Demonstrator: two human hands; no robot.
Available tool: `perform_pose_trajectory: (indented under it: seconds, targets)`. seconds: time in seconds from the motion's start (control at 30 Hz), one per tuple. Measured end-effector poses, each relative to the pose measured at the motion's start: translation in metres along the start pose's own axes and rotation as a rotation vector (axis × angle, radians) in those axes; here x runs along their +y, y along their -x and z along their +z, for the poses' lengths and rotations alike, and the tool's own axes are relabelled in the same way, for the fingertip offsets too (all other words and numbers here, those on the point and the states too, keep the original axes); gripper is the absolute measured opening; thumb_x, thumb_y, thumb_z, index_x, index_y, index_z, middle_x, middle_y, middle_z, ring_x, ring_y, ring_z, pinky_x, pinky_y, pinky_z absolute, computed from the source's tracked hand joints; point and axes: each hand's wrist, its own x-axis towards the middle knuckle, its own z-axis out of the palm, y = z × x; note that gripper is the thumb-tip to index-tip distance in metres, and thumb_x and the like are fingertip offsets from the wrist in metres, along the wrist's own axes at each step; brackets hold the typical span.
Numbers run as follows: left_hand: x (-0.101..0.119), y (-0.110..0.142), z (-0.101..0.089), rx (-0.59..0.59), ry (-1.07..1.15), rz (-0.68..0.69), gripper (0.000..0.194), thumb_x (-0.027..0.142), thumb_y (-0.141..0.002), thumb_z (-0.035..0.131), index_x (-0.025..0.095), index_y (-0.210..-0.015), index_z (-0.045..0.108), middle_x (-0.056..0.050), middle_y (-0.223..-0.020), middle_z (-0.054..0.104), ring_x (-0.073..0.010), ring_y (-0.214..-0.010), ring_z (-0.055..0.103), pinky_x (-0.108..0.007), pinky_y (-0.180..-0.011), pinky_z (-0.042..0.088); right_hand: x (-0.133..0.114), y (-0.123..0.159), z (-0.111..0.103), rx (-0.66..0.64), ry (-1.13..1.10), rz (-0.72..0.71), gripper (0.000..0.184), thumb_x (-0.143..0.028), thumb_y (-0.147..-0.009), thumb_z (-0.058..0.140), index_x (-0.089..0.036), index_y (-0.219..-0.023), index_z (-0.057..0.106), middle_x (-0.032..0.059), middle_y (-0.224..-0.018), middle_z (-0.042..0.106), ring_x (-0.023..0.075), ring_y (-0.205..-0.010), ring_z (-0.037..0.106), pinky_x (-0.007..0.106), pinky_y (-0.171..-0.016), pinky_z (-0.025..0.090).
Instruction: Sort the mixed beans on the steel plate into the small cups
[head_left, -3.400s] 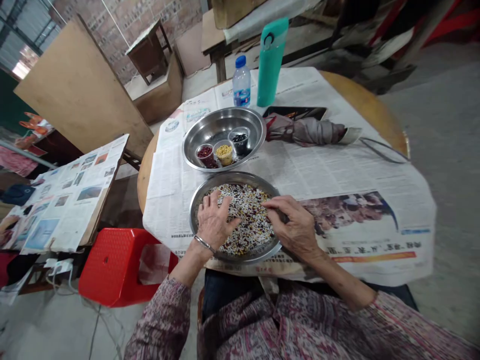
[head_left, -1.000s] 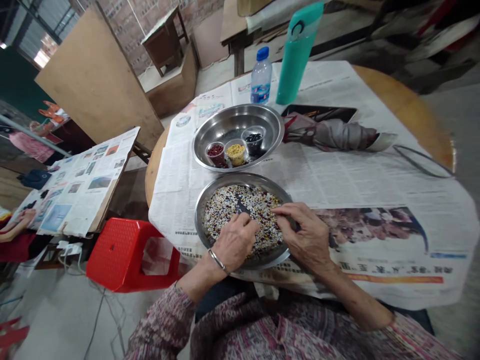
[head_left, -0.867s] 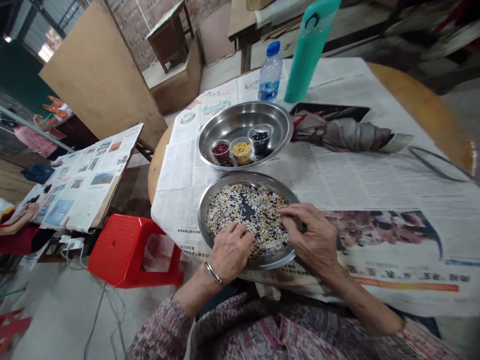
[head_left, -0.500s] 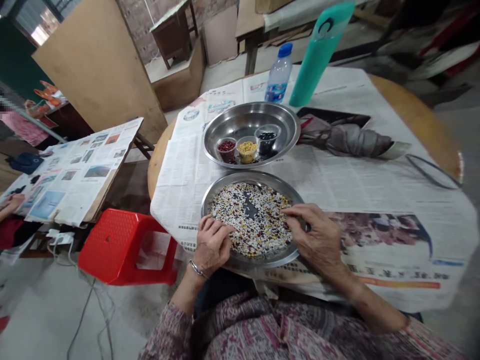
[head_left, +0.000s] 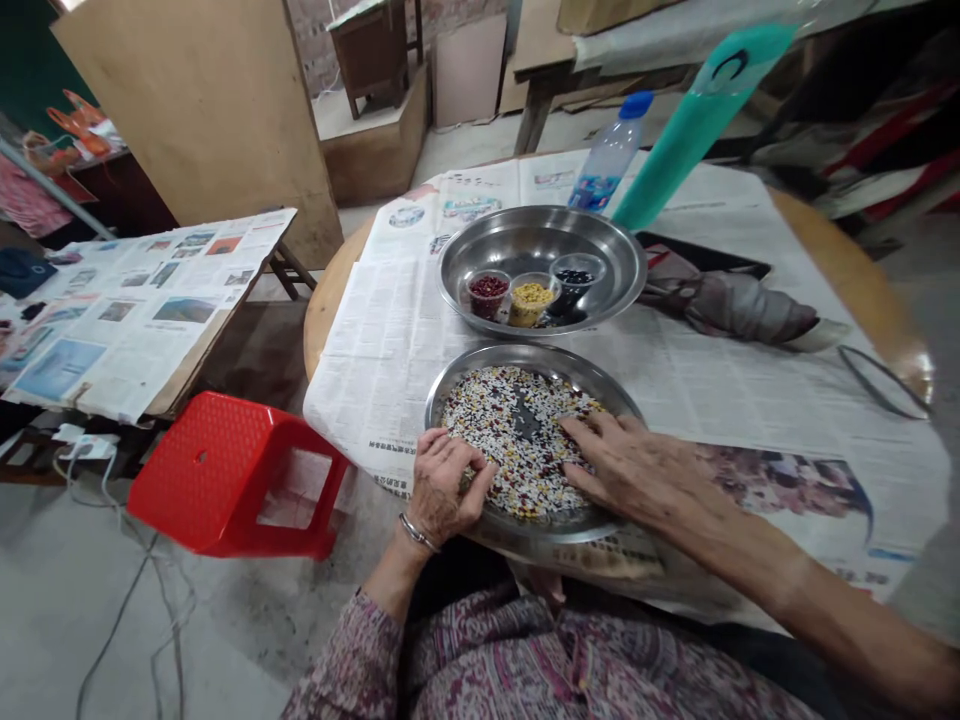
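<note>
Mixed grains (head_left: 517, 470) lie in the near bowl (head_left: 626, 385); at its eight o'clock the left hand (head_left: 444, 490) half curls, any hold unclear; at three the right hand (head_left: 611, 462) spreads loosely over grains, grip open; at twelve, the far bowl (head_left: 517, 238) holds three cups (head_left: 532, 303).

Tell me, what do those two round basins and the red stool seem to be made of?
Near basin and far basin: shiny grey metal, probably stainless steel, judging by their bright reflections.
Stool: glossy red, likely moulded plastic, given its rounded edges and textured seat.
</note>
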Motion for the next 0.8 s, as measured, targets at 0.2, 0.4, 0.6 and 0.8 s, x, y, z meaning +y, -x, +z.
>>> perform_pose_trajectory:
  seconds: [0.2, 0.4, 0.6, 0.8]
  targets:
    - [-0.001, 0.000, -0.001, -0.043, -0.007, 0.037, 0.014, 0.025, -0.096, 0.048, 0.021, -0.086, 0.057, -0.001, -0.081, 0.066, -0.0162, -0.083, 0.061, -0.039, -0.100, 0.039, -0.015, -0.026, 0.028, -0.181, -0.144, -0.041, 0.020, -0.013, -0.074, 0.049, -0.023, -0.085, 0.063, 0.0023, -0.078, 0.069, 0.0191, -0.072, 0.064, 0.031, -0.068, 0.048]
    - [-0.001, 0.002, 0.001, 0.011, -0.075, 0.011, 0.014, 0.022, -0.097, 0.041, 0.020, -0.087, 0.051, -0.006, -0.087, 0.060, -0.0207, -0.089, 0.054, -0.041, -0.092, 0.043, -0.057, -0.048, 0.027, -0.289, -0.286, -0.278, 0.018, -0.017, -0.085, 0.052, -0.020, -0.096, 0.067, 0.0073, -0.095, 0.069, 0.0210, -0.088, 0.062, 0.035, -0.077, 0.052]
    - [-0.002, 0.003, 0.003, 0.040, -0.122, 0.025, 0.015, 0.021, -0.097, 0.039, 0.020, -0.086, 0.050, -0.006, -0.088, 0.056, -0.0218, -0.090, 0.051, -0.039, -0.086, 0.044, -0.054, -0.083, 0.039, -0.224, -0.067, -0.557, 0.026, -0.028, -0.089, 0.055, -0.017, -0.111, 0.065, 0.0155, -0.124, 0.061, 0.0316, -0.121, 0.048, 0.051, -0.099, 0.041]
    - [-0.001, 0.001, 0.002, 0.019, -0.123, 0.017, 0.015, 0.021, -0.098, 0.040, 0.020, -0.086, 0.049, -0.006, -0.088, 0.056, -0.0212, -0.090, 0.051, -0.039, -0.086, 0.043, -0.011, -0.100, 0.037, -0.279, 0.025, -0.365, 0.015, -0.020, -0.090, 0.050, -0.019, -0.092, 0.064, 0.0099, -0.097, 0.064, 0.0230, -0.090, 0.058, 0.038, -0.079, 0.048]
